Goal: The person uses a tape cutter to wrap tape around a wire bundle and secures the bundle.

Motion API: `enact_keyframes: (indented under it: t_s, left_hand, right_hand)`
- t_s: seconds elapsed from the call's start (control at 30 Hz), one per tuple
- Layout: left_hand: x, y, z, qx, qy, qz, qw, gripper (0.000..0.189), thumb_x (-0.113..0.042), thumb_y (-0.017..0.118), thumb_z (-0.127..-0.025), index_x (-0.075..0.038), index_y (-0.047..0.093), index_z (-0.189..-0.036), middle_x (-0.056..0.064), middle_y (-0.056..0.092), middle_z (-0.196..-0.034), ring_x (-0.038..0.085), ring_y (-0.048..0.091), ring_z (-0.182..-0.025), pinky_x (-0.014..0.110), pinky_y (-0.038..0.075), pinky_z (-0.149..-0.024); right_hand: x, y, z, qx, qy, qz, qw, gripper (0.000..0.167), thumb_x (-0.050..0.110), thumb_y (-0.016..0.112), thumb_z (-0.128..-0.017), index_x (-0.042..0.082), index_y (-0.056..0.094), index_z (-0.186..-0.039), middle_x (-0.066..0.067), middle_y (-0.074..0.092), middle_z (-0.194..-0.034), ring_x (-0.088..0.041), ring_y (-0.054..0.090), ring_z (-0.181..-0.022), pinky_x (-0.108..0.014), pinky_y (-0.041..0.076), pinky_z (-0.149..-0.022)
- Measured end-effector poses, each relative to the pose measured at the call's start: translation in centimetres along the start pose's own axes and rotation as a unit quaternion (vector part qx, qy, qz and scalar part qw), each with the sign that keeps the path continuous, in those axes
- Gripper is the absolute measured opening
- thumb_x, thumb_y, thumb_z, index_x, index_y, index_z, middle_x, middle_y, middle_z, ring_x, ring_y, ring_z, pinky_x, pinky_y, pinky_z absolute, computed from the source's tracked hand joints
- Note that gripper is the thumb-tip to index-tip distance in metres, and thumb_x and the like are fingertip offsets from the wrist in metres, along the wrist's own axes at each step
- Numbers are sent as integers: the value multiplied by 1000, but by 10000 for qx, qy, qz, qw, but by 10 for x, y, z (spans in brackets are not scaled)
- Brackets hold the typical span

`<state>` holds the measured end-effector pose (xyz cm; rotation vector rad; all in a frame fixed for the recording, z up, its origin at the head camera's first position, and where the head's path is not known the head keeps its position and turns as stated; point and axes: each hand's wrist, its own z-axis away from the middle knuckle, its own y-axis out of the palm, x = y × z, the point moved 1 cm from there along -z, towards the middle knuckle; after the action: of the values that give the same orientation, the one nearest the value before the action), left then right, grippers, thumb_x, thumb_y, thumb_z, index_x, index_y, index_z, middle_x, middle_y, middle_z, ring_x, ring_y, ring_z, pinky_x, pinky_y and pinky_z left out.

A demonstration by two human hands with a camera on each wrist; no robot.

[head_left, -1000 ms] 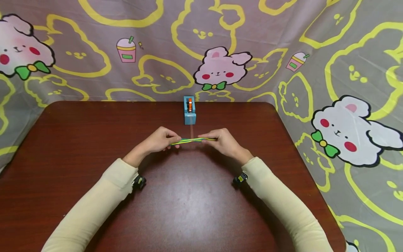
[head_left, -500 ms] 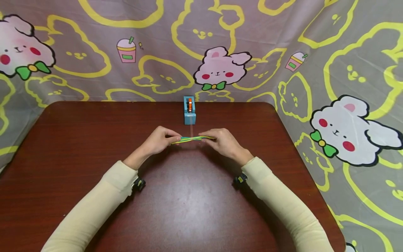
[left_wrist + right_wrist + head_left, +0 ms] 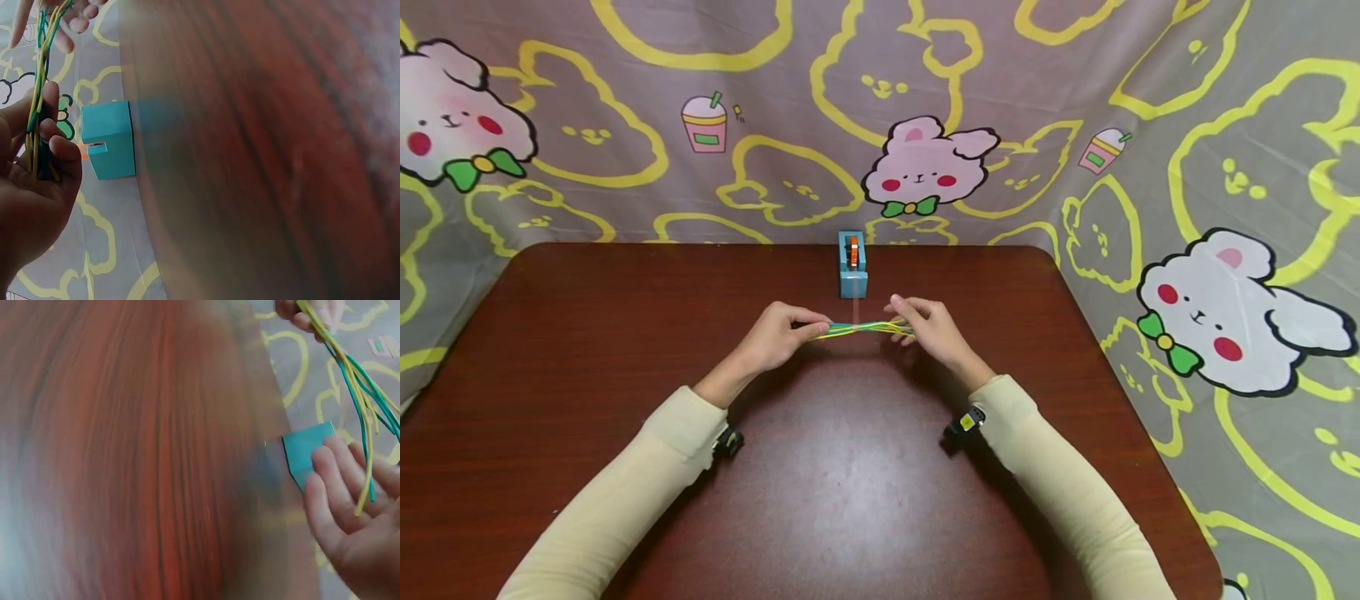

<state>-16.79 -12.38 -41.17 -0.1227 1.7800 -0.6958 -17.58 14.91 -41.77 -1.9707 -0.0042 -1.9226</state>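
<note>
A bundle of thin yellow and green wires (image 3: 861, 328) spans the gap between both hands. My left hand (image 3: 780, 336) grips one end, its fingers curled round the wires as the left wrist view shows. At the other end my right hand (image 3: 934, 330) has its fingers spread; in the right wrist view the loose wire ends (image 3: 359, 509) fan out over its palm. A blue tape dispenser (image 3: 853, 285) with an orange core stands just beyond the bundle. From it a strip of clear tape (image 3: 856, 312) runs toward the wires and overlaps them in the head view.
The dark red-brown wooden table (image 3: 850, 467) reaches back to a patterned cloth (image 3: 790, 100), which also rises along the right side. Black wrist cameras (image 3: 964, 422) hang below the cream sleeves (image 3: 1037, 442).
My right hand has loosened its pinch on the wires and spread its fingers, thumb lifted. The wire ends now fan out there. My left hand has kept its grip.
</note>
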Motion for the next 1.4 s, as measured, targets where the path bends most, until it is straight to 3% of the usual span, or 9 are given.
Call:
enact_keyframes:
  t_s: [0.07, 0.2, 0.3, 0.37, 0.67, 0.83, 1.0, 1.17, 1.4]
  left_hand:
    - [1, 0, 0, -33, 56, -9, 10000, 16, -12, 72, -95, -2, 79, -105, 12, 75, -101, 18, 60, -88, 26, 45, -70]
    - [0, -1, 1, -110, 191, -55, 9997, 15, -12, 72, -94, -2, 79, -105, 10, 75, -99, 19, 63, -89, 28, 47, -70]
    - [0, -2, 1, -131, 233, -55, 9996, 14, -11, 72, -94, -3, 79, -104, 9, 75, -98, 20, 64, -89, 30, 48, -71]
    - [1, -3, 1, -121, 246, -66, 9996, 14, -11, 72, -94, -3, 79, -104, 9, 75, -97, 20, 64, -89, 30, 48, -71]
    - [1, -4, -1, -68, 383, -218, 9990, 14, -11, 73, -93, -5, 80, -104, 5, 75, -92, 18, 60, -80, 28, 45, -64]
    - [1, -5, -1, 31, 413, -238, 9989, 14, -11, 73, -93, -7, 80, -105, 4, 74, -90, 17, 58, -77, 27, 44, -61]
    - [1, -5, -3, 110, 434, -267, 9986, 14, -10, 74, -92, -8, 81, -105, 2, 74, -87, 16, 57, -75, 26, 43, -60]
    - [1, -5, -4, 179, 303, -205, 9992, 14, -13, 76, -92, -9, 81, -104, 3, 75, -91, 17, 56, -74, 26, 42, -60]
    - [4, -7, -7, 286, -274, 15, 9992, 22, -24, 69, -98, -7, 80, -106, 8, 75, -99, 25, 69, -75, 31, 53, -66]
  right_hand:
    - [-2, 1, -1, 335, 804, -1150, 9895, 76, 62, 44, -101, -7, 61, -130, -12, 73, -91, -22, 69, -71, -33, 58, -65]
    - [-5, 1, -1, 940, 2077, -3076, 9238, 94, 79, 33, -94, -5, 57, -128, -14, 71, -85, -20, 66, -65, -31, 56, -63]
    - [-6, 0, -1, 1155, 2489, -3780, 8842, 86, 78, 34, -94, -1, 60, -115, -15, 71, -82, -19, 66, -61, -31, 55, -60]
    - [-6, 1, -1, 1236, 2579, -3883, 8760, 79, 75, 37, -95, 1, 59, -108, -14, 71, -79, -19, 66, -59, -31, 55, -59]
    - [-6, 0, -2, 1171, 2550, -3600, 8898, 46, 48, 54, -102, 3, 61, -106, -11, 72, -80, -17, 69, -65, -29, 58, -62]
    - [-5, -2, -3, 1041, 2496, -3477, 8978, 32, 30, 53, -105, 5, 52, -124, -11, 72, -84, -17, 70, -69, -28, 58, -64]
    - [-4, -5, -3, 1048, 2263, -3284, 9110, 20, 15, 51, -105, 3, 61, -117, -11, 73, -86, -17, 71, -72, -28, 59, -68]
    - [-3, -8, -4, 1139, 1980, -3058, 9243, 20, 6, 53, -104, -2, 66, -118, -12, 73, -86, -17, 72, -73, -29, 59, -72]
    - [-4, -11, -8, 1366, 1700, -2492, 9436, 32, 1, 56, -102, -11, 57, -131, -14, 73, -88, -20, 72, -76, -31, 59, -73]
